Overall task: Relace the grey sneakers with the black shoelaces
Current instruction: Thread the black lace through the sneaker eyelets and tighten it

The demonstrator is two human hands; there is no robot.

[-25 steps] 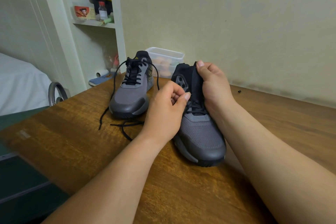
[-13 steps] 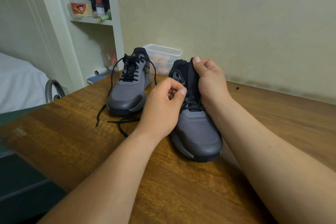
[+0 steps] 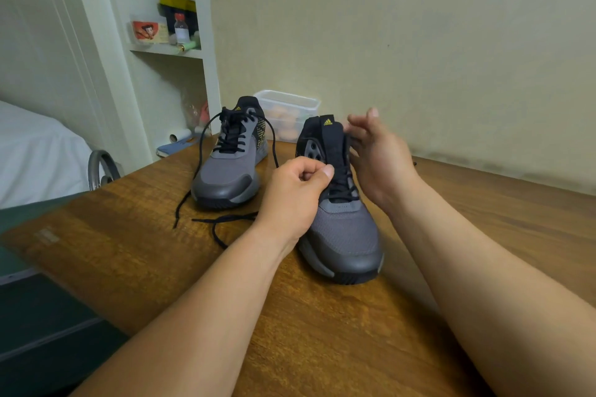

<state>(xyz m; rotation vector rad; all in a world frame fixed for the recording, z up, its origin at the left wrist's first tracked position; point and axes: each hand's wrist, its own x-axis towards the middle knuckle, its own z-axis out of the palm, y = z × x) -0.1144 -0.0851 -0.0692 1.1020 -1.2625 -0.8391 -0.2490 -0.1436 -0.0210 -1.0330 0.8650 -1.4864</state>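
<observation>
On the table (image 3: 322, 348), nearer sneaker (image 3: 348, 235) lies lengthwise — toe toward person.

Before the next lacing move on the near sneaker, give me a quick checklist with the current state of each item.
1. Near sneaker flat on the table: ok.
2. Tongue standing upright: ok.
3. Left hand pinching the lace: cannot tell, its curled fingers hide the contact.
4. Right hand gripping the tongue: not ok, its fingers are open beside it.
5. Loose lace ends clear of the left wrist: not ok, one runs right up to it.
</observation>
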